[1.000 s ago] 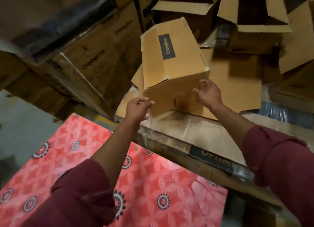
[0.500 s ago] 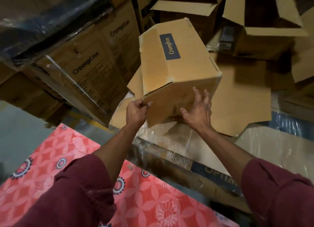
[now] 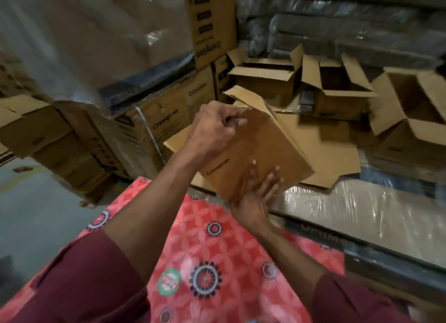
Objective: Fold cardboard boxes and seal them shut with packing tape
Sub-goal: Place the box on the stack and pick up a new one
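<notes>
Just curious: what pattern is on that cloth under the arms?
Red cloth with pale petal shapes and dark round flower medallions, seen in the head view.

Brown cardboard, red florals, maroon sleeves.
Plain tan-brown held box [image 3: 259, 153] with dark printed lettering; same brown on open boxes [image 3: 270, 77] behind. Red-pink cloth [image 3: 212, 255] patterned with pale petals and dark ringed flower medallions, one green round sticker [image 3: 169, 281]. Solid maroon sleeves [image 3: 79, 281].

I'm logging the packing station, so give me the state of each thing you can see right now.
Left hand: grips the top flap of the held box.
Right hand: fingers straight, pressed flat against the held box.
Held box: lifted, tilted, top flaps open, no tape seen.
Boxes behind: upright, flaps open.
Flat cardboard: lying unfolded.
</notes>
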The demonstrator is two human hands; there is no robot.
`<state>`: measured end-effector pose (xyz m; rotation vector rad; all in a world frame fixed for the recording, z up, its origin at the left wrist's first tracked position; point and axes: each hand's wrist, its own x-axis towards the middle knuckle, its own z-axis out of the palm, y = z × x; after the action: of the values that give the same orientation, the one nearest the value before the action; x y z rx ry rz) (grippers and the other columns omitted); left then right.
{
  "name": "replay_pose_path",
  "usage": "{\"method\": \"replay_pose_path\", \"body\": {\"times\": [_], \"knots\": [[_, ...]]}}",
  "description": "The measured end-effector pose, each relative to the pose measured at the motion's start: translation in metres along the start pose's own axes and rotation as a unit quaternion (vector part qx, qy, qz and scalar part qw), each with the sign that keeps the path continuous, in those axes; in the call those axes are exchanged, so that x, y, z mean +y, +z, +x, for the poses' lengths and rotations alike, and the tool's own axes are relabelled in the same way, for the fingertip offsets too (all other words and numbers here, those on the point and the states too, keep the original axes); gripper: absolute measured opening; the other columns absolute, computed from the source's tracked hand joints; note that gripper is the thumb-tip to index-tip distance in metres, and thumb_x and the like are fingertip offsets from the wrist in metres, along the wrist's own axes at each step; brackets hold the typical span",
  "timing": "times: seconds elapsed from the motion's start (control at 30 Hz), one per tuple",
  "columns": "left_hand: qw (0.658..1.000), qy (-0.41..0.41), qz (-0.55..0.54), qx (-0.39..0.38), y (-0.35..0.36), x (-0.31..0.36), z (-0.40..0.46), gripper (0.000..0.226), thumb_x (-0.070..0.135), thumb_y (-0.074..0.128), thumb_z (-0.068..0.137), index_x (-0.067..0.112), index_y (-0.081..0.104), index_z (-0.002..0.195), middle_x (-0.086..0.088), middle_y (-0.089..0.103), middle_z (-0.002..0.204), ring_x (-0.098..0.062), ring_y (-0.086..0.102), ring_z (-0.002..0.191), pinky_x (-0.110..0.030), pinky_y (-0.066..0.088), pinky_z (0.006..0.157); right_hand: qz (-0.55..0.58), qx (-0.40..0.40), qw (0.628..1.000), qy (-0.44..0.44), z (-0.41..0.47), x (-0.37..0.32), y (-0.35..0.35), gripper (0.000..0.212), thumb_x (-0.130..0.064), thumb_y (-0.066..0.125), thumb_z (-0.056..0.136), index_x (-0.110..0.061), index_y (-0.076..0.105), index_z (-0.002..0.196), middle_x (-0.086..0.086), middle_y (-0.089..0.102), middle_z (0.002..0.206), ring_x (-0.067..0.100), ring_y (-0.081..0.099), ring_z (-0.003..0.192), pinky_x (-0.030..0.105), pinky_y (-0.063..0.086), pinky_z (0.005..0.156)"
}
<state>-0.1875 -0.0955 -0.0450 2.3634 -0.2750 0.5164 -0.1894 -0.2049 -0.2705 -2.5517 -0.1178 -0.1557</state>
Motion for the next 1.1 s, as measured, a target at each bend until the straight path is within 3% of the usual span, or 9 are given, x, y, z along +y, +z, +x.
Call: {"method": "replay_pose_path", "body": {"times": [0.13,0.3,0.43,0.57,0.67,0.77,0.97,1.03,1.1], "knots": [[0.996,0.075,0.020,-0.039,-0.064,0.014,-0.091,0.024,0.017,0.070,0.098,0.029,0.081,0.116,0.016,0.078,0.093,-0.004,0.074,0.081,-0.040,0.062,0.071,0.061,-0.023,0.998,0.024,-0.120,-0.067,-0.004,0.129,-0.053,0.063,0.071,-0.021,-0.024,0.160,0.047,-0.036,0.148,0.058,-0.040,0.139,0.065,-0.018,0.118],[0.971,0.106,0.147,-0.159,-0.121,0.012,-0.173,0.035,0.019,0.060,0.090,0.035,0.078,0.116,0.009,0.080,0.106,-0.017,0.075,0.092,-0.043,0.061,0.077,0.105,-0.211,0.971,-0.024,-0.220,-0.116,-0.003,0.126,-0.054,0.073,0.078,-0.038,-0.022,0.159,0.030,-0.044,0.152,0.043,-0.039,0.144,0.052,-0.004,0.124],[0.936,0.128,0.253,-0.210,-0.172,-0.015,-0.217,0.040,0.021,0.058,0.081,0.030,0.081,0.112,0.005,0.080,0.110,-0.024,0.075,0.099,-0.042,0.060,0.078,0.045,-0.252,0.950,-0.179,-0.252,-0.125,-0.016,0.082,-0.061,0.062,0.083,-0.042,0.033,0.157,0.009,0.027,0.168,0.036,0.010,0.158,0.042,0.014,0.128],[0.899,0.090,0.327,-0.278,-0.214,-0.036,-0.249,0.035,0.028,0.056,0.086,0.030,0.080,0.112,0.004,0.079,0.105,-0.023,0.072,0.095,-0.037,0.056,0.078,0.085,-0.177,0.957,-0.212,-0.259,-0.130,-0.073,0.061,-0.038,0.068,0.079,-0.027,0.062,0.138,0.006,0.044,0.154,0.025,0.046,0.140,0.023,0.036,0.112],[0.866,0.064,0.391,-0.304,-0.220,-0.051,-0.267,0.031,0.012,0.061,0.088,0.024,0.078,0.111,0.000,0.075,0.103,-0.024,0.067,0.098,-0.037,0.050,0.079,0.090,-0.063,0.962,-0.248,-0.245,-0.130,-0.101,0.053,-0.028,0.069,0.074,-0.033,0.068,0.127,-0.004,0.051,0.140,0.021,0.052,0.130,0.027,0.043,0.109],[0.845,0.040,0.433,-0.312,-0.221,-0.074,-0.276,0.035,0.006,0.058,0.090,0.022,0.079,0.113,-0.003,0.075,0.105,-0.025,0.067,0.101,-0.036,0.050,0.080,0.015,-0.008,0.966,-0.259,-0.216,-0.143,-0.124,0.066,-0.036,0.079,0.080,-0.041,0.055,0.141,-0.006,0.040,0.153,0.018,0.037,0.141,0.039,0.040,0.114],[0.824,-0.021,0.478,-0.303,-0.250,-0.135,-0.290,0.032,0.006,0.055,0.092,0.022,0.077,0.110,-0.005,0.073,0.110,-0.028,0.069,0.103,-0.037,0.050,0.080,-0.229,-0.206,0.905,-0.294,-0.156,-0.187,-0.112,0.081,-0.070,0.065,0.081,-0.041,0.040,0.152,-0.012,0.042,0.158,0.019,0.018,0.156,0.057,0.022,0.119],[0.837,-0.052,0.468,-0.281,-0.269,-0.160,-0.295,0.029,0.012,0.057,0.092,0.024,0.077,0.109,0.001,0.074,0.118,-0.024,0.067,0.113,-0.035,0.046,0.093,-0.266,-0.239,0.882,-0.306,-0.148,-0.202,-0.093,0.074,-0.058,0.068,0.085,-0.040,0.041,0.152,-0.005,0.047,0.155,0.023,0.027,0.153,0.057,0.027,0.119],[0.878,-0.118,0.417,-0.201,-0.289,-0.192,-0.297,0.025,0.013,0.063,0.087,0.025,0.079,0.102,0.005,0.072,0.127,-0.022,0.064,0.121,-0.034,0.047,0.095,-0.264,-0.268,0.878,-0.295,-0.149,-0.220,-0.072,0.047,-0.046,0.064,0.091,-0.041,0.059,0.138,0.000,0.063,0.138,0.028,0.054,0.134,0.048,0.048,0.106]]}}
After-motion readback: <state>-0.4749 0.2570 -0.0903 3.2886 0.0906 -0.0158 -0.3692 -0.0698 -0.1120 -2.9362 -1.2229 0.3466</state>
